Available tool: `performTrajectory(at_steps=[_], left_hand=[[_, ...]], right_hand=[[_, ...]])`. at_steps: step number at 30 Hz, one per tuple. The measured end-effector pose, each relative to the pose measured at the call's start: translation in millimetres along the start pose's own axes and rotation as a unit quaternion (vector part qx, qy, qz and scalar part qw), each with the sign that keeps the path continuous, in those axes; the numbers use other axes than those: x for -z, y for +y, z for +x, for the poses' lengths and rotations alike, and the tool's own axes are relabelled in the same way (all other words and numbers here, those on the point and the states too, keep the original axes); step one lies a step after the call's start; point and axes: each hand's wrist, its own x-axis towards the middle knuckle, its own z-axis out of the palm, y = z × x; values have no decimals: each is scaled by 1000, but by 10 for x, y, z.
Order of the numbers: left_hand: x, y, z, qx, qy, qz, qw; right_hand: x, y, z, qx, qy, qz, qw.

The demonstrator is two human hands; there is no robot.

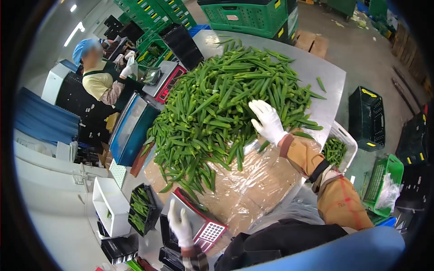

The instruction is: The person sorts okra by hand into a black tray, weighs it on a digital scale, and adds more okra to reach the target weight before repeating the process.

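A large heap of green okra (pixel 221 99) covers much of the metal table (pixel 332 74). My right hand (pixel 267 123), in a white glove, rests at the near right side of the heap, fingers stretched out over the pods. My left hand (pixel 180 226), also gloved in white, is over the left side of a red and silver digital scale (pixel 211 229), its fingers apart and nothing in them. Black plastic trays (pixel 168 239) lie just left of that hand. Farther left, okra fills another black tray (pixel 142 210).
Clear plastic over cardboard (pixel 253 180) lies before me. A white basket of okra (pixel 346 140) stands at the right, near a black crate (pixel 366 117). Green crates (pixel 244 18) are stacked behind. A person (pixel 101 74) works at a second scale (pixel 169 83) across the left side.
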Motion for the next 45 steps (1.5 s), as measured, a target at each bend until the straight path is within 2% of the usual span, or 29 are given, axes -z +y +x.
performTrajectory(at_steps=[1, 3, 5, 7, 9, 12, 15, 16, 19, 20, 21, 23, 25, 27, 28, 29, 31, 33, 36, 40, 43, 45], left_hand=[[-214, 163, 292, -36, -16, -69, 997], [-614, 549, 865, -129, -47, -10, 990], [-1043, 978, 1401, -194, -74, -33, 978], [-1491, 1169, 1918, -248, -89, -23, 964], [-1877, 1242, 2385, -293, -92, 44, 951], [-2274, 1217, 2865, -260, -120, 241, 927], [-2416, 1204, 2879, -176, -140, 298, 928], [-2435, 1126, 2894, -194, -138, 298, 924], [-2327, 1020, 2685, -162, -247, 285, 912], [-2345, 898, 2532, -181, -220, 253, 925], [-2365, 720, 2445, -214, -195, 208, 934], [-2253, 653, 2161, -202, -213, 201, 934], [-2184, 573, 1850, -214, -206, 203, 933], [-2155, 411, 1568, -224, -206, 183, 935], [-2154, 296, 1388, -236, -212, 207, 925], [-2160, 146, 1171, -265, -203, 159, 929], [-2146, 19, 693, -239, -224, 166, 930], [-2114, -58, 191, -154, -235, 68, 957], [-2068, -190, -282, -179, -224, 113, 951], [-1782, 19, -657, -116, -280, 152, 941], [-1570, -50, -769, -82, -358, 25, 930], [-1434, -20, -809, -56, -299, -21, 952]], right_hand=[[-16, -27, 206, 15, 17, 5, 1000], [-63, -33, 618, 65, 46, 13, 997], [-159, -2, 944, 76, 22, -14, 997], [-285, 38, 1170, -4, -55, -15, 998], [-516, 189, 1320, -73, -110, 10, 991], [-548, 196, 1430, -86, -185, -55, 977], [-560, 234, 1353, -64, -197, -62, 976], [-541, 219, 1280, -58, -206, -42, 976], [-408, 74, 966, -14, -235, -38, 971], [-435, 53, 816, -17, -254, 28, 967], [-408, -34, 653, 10, -220, 3, 975], [-394, -148, 347, 68, -184, -12, 981], [-430, -274, -6, 95, -231, 26, 968], [-445, -443, -399, 143, -296, -21, 944], [-371, -546, -525, 138, -348, -38, 927], [-347, -597, -688, 140, -331, -12, 933], [-318, -670, -939, 167, -345, -5, 923], [-233, -690, -1157, 186, -393, 5, 901], [-58, -652, -1440, 210, -439, 15, 873], [97, -575, -1618, 198, -422, 23, 885], [296, -551, -1620, 167, -417, 20, 893], [456, -524, -1620, 120, -408, 39, 904]])
